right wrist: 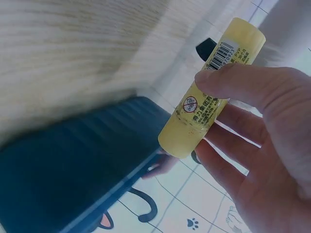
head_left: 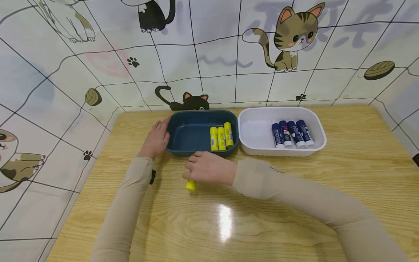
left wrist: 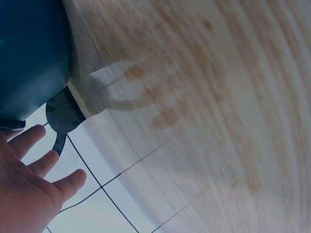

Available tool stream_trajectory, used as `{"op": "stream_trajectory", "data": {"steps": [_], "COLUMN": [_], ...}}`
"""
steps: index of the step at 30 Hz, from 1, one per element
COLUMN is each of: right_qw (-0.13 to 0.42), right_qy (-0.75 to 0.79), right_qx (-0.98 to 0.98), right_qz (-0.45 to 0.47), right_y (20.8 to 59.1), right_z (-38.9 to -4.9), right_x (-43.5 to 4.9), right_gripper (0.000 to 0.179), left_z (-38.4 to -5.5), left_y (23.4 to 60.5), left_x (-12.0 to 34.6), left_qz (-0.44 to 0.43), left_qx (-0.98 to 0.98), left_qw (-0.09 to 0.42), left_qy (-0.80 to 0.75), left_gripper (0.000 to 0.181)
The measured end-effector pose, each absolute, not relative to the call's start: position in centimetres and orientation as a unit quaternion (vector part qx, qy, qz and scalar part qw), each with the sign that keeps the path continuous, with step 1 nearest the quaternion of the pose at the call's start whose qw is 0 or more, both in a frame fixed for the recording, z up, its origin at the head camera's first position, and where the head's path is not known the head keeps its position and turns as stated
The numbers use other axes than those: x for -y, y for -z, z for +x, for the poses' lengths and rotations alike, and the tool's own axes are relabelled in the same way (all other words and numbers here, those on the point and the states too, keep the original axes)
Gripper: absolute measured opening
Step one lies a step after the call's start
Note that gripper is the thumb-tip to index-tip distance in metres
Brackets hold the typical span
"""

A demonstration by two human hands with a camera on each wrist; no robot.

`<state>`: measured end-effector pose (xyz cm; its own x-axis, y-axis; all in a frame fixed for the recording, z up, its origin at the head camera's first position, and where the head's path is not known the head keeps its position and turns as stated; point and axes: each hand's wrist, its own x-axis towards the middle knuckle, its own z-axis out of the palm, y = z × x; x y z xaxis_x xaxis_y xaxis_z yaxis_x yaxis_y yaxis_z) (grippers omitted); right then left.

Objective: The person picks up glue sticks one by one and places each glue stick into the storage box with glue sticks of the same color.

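My right hand (head_left: 209, 167) grips a yellow glue stick (right wrist: 209, 92) between thumb and fingers, just in front of the dark blue bin (head_left: 188, 153). In the head view only one end of that stick shows below the hand. My left hand (head_left: 155, 140) rests against the blue bin's left end, its fingers fairly straight; in the left wrist view they spread beside the bin's wall (left wrist: 31, 63). Inside the blue bin, three yellow glue sticks (head_left: 221, 138) lie side by side at the right end.
A white bin (head_left: 255, 148) stands against the blue one's right side, with several navy glue sticks (head_left: 296, 134) in its right half. Both stand on a wooden table (head_left: 183, 225) near a wall covering (head_left: 219, 62) printed with cats.
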<state>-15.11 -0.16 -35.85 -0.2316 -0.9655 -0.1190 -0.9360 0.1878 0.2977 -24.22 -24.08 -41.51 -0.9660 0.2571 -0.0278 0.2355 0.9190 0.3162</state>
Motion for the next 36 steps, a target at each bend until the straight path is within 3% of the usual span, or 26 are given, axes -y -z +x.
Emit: {"op": "stream_trajectory", "data": {"steps": [9,18,36], "right_qw": [0.074,0.036,-0.006], "right_qy": [0.157,0.201,0.207], "right_qx": [0.765,0.772,0.784], "right_qz": [0.620,0.602,0.586], "right_y": [34.3,32.8,30.9], "right_z": [-15.3,-16.0,-19.1], "right_x": [-0.6,-1.8,-2.9], "right_gripper": [0.025,0.035,0.030], "left_z": [-24.2,-24.2,-24.1], "left_y": [41.6,41.7,41.5], "left_x": [24.1,24.2,24.2], "left_qz": [0.136,0.147,0.145], "left_qx": [-0.976,-0.973,-0.971], "left_qw": [0.028,0.028,0.020], "left_qy": [-0.166,-0.175,-0.189], "left_gripper": [0.055,0.056,0.053]}}
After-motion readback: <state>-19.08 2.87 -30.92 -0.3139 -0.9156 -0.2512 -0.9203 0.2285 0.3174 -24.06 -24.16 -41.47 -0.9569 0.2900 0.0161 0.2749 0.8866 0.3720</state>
